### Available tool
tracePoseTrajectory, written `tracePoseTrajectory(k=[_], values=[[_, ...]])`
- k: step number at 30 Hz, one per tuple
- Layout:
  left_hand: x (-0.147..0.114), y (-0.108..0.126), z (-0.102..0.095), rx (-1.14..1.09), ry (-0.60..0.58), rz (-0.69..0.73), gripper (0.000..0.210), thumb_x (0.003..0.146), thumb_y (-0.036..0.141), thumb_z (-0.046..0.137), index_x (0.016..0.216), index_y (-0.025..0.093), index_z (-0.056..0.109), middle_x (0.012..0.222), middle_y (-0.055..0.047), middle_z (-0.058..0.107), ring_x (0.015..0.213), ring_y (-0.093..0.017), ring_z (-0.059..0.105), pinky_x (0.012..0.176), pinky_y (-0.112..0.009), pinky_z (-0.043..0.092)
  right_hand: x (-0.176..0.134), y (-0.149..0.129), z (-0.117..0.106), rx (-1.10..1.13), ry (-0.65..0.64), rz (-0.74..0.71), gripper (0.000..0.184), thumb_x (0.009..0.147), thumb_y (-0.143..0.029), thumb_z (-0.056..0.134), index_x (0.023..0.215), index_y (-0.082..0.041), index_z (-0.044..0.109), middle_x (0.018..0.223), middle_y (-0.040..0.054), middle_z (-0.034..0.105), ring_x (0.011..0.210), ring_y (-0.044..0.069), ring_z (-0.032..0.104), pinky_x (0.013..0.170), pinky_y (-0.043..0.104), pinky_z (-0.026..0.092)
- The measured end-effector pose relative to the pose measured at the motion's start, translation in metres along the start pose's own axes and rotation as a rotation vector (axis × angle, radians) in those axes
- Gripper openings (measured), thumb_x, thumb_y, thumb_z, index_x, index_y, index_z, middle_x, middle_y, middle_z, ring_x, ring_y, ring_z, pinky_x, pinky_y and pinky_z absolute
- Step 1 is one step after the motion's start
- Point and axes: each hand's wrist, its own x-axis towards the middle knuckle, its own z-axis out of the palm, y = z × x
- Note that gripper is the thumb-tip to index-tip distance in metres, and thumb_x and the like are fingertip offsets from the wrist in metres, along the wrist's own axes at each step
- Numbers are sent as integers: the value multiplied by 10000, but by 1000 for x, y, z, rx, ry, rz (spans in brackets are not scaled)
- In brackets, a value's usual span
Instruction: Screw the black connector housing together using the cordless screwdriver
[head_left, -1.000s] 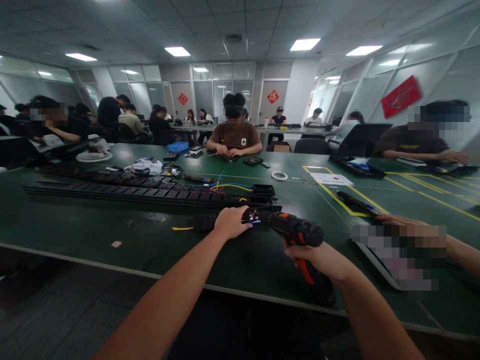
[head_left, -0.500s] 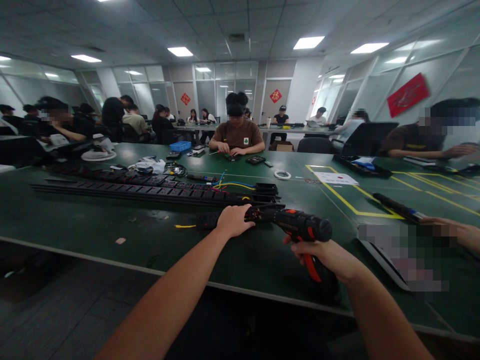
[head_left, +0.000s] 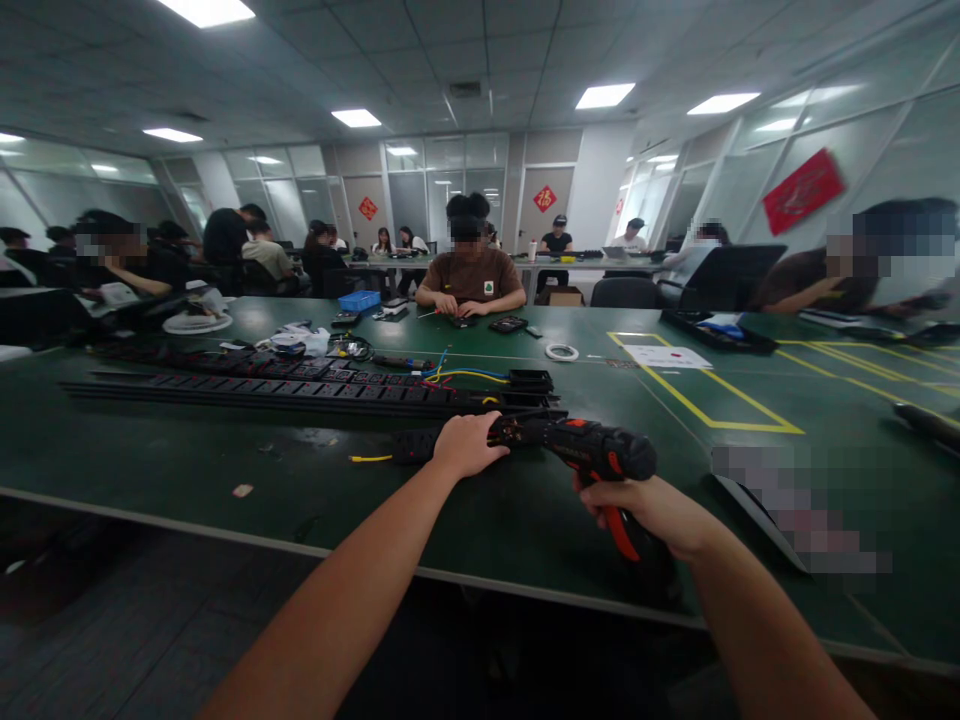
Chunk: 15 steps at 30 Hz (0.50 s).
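My right hand (head_left: 637,505) is wrapped round the red-and-black handle of a cordless drill (head_left: 592,447), which lies nearly level and points left. Its front end meets a small black part with exposed innards (head_left: 512,430); the exact contact is too small to make out. My left hand (head_left: 469,445) is closed over a black socket block (head_left: 412,446) on the table and steadies it beside the drill's tip. From the block's left end a yellow wire (head_left: 371,459) sticks out. Just beyond my hands lie long black power strips (head_left: 300,395), side by side.
Blue and yellow wires (head_left: 472,376) lie by a small black box (head_left: 531,381). Farther off are a white tape roll (head_left: 562,352), a blue basket (head_left: 360,301) and a co-worker (head_left: 471,275) handling small parts. A grey-edged flat item (head_left: 761,520) rests at right on the green table (head_left: 187,540).
The view has tilted up slightly. At the right, another person's hand and the dark tool it held have moved away to the right. My hands and the drill hold nearly the same pose.
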Motion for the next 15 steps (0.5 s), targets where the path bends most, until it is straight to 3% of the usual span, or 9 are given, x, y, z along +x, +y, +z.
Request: tracePoseTrajectory(k=[15], values=[[0,0,-2,-3,-8,0,688,864,610,651,1432,244,519,1301,-80,687,1159,-292,647,982,-406,470,-1,-5,1,1,-1,-2,210,639,-334,720,771,-181,665,639,-17,605,625,159,570,594,278,448]])
